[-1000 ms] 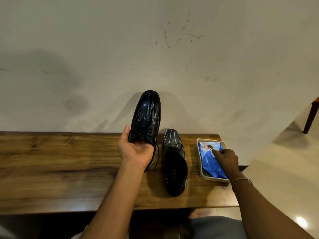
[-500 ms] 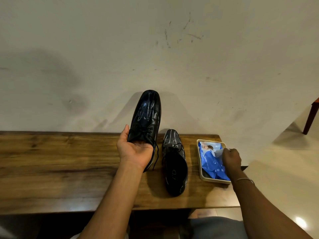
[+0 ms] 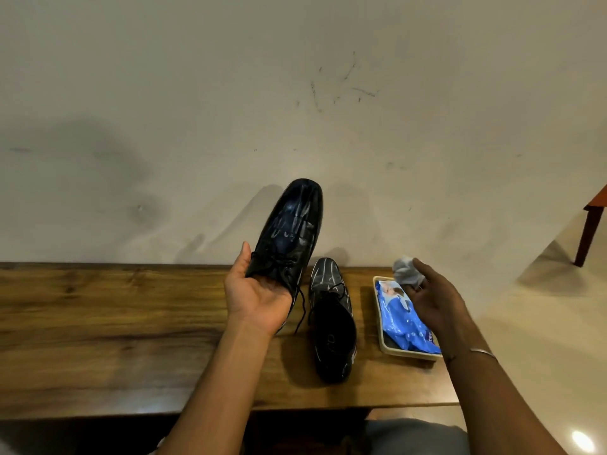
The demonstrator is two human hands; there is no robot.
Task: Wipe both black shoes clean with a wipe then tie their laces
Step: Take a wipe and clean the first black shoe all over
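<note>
Left hand (image 3: 259, 297): palm up, fingers wrapped under the heel end of the first black shoe (image 3: 289, 231), holding it raised over the far edge of the table (image 3: 98, 323), toe tilted up toward the wall.

Right hand (image 3: 437, 300): lifted above the far end of the tray (image 3: 378, 310), thumb and fingers pinching a crumpled white wipe (image 3: 405, 269).

Change vs. half a second ago: the right hand was low on the blue wipe packet (image 3: 404, 320); the wipe is now drawn clear of it. The held shoe has hardly moved.

Both shoes are glossy black with pale streaks and loose laces. The second shoe (image 3: 331, 323) lies flat near the table's right end, between the left hand and the tray.
</note>
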